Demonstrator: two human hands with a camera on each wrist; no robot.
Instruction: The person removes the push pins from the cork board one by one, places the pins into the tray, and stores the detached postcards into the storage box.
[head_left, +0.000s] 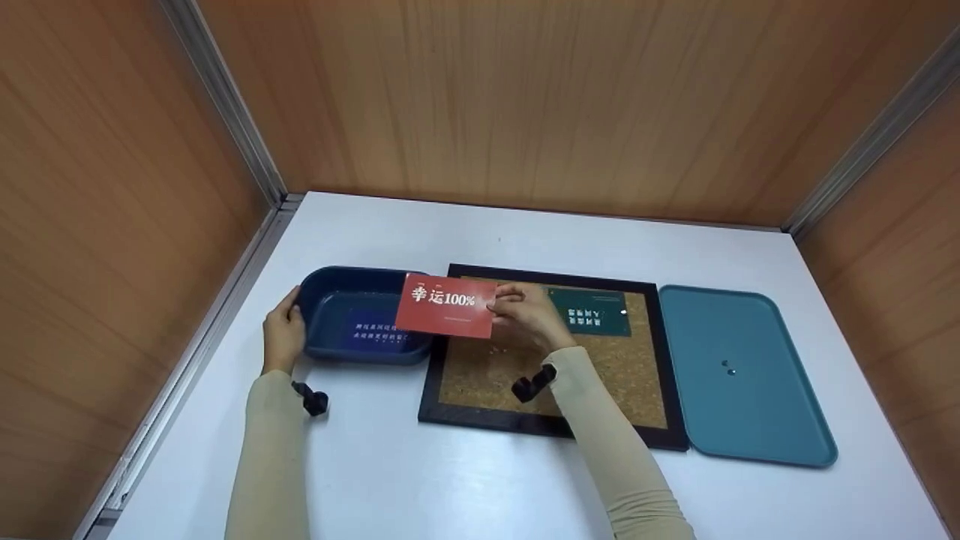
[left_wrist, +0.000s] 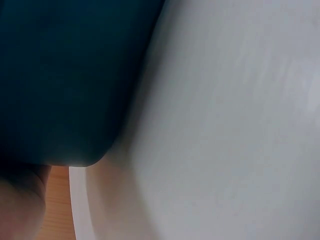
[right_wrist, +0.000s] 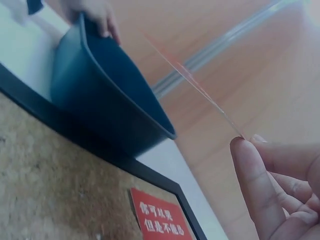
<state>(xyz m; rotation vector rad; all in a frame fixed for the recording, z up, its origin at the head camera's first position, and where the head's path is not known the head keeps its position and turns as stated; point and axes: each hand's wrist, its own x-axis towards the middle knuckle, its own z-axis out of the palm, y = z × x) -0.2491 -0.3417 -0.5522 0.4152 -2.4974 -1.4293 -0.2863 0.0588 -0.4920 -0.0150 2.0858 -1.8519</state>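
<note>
My right hand (head_left: 529,311) pinches a red card (head_left: 444,306) with white lettering by its right edge, between thumb and fingers. The card is held up over the right end of a dark blue basin (head_left: 365,358) and the corkboard's left edge. In the right wrist view this card (right_wrist: 192,80) shows nearly edge-on at the fingertips. My left hand (head_left: 283,334) grips the basin's left end; in the right wrist view its fingers (right_wrist: 111,27) reach over the rim. A blue card (head_left: 375,330) with white lettering lies inside the basin.
A black-framed corkboard (head_left: 480,382) bears a green card (head_left: 589,312) at upper right and another red card (right_wrist: 159,217) in one corner. Small shiny bits (head_left: 496,351) lie on the cork. To the right, a teal tray (head_left: 757,412) holds small shiny pieces (head_left: 728,368).
</note>
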